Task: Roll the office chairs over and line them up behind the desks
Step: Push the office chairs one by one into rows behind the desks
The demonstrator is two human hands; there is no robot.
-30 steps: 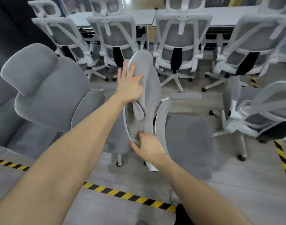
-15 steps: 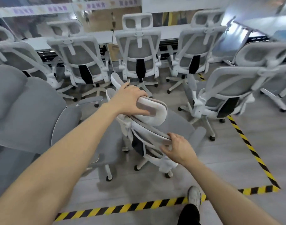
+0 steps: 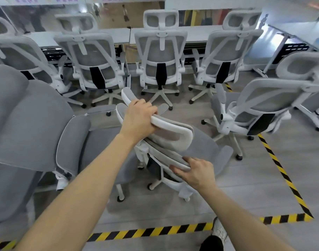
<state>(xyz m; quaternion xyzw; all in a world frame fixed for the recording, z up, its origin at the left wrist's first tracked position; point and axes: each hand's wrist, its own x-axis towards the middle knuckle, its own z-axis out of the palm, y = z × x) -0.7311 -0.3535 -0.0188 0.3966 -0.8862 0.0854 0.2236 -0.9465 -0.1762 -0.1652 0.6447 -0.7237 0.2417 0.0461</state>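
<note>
A row of chairs (image 3: 160, 57) stands behind the desks (image 3: 196, 34) ahead; nearer, one chair (image 3: 173, 142) sits between a big chair (image 3: 28, 120) left and another chair (image 3: 260, 107) right

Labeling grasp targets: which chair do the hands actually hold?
The centre foreground chair: left hand on its headrest, right hand on its backrest rim. The rest stand untouched.

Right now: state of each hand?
Left hand: closed on the chair's headrest.
Right hand: gripping the chair's backrest edge.
</note>
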